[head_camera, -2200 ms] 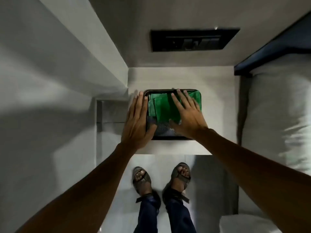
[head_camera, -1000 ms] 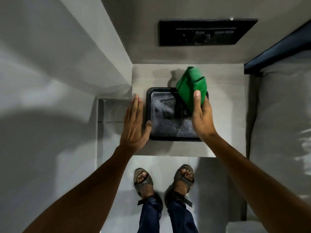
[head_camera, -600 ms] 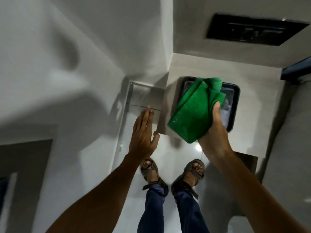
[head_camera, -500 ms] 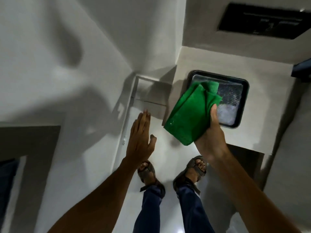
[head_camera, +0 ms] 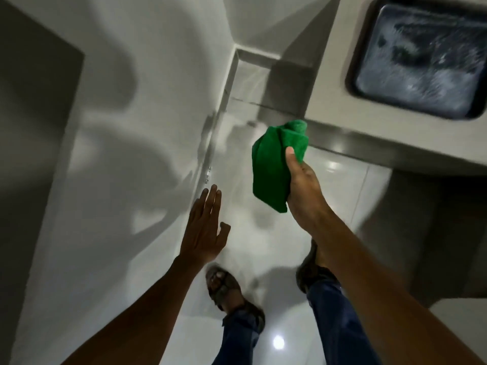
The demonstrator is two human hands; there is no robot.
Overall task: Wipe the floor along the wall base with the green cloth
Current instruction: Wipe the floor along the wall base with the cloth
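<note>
My right hand [head_camera: 303,191] grips the bunched green cloth [head_camera: 271,167] in the air above the glossy white floor [head_camera: 237,159]. The cloth hangs just left of the bedside table's front corner. My left hand [head_camera: 205,230] is open with its fingers stretched out, hovering close to the white wall [head_camera: 126,154] on the left, holding nothing. The wall base [head_camera: 210,154] runs as a narrow strip from beside my left hand toward the far corner.
A grey bedside table [head_camera: 329,83] with a black tray [head_camera: 421,61] on top fills the upper right. My sandalled feet [head_camera: 226,291] stand on the floor below my hands. A dark panel [head_camera: 26,127] is on the wall at far left.
My right hand lifted the cloth out of the tray and brought it down and left, off the table. The view turned left and down toward the floor. My left hand left the tray's side.
</note>
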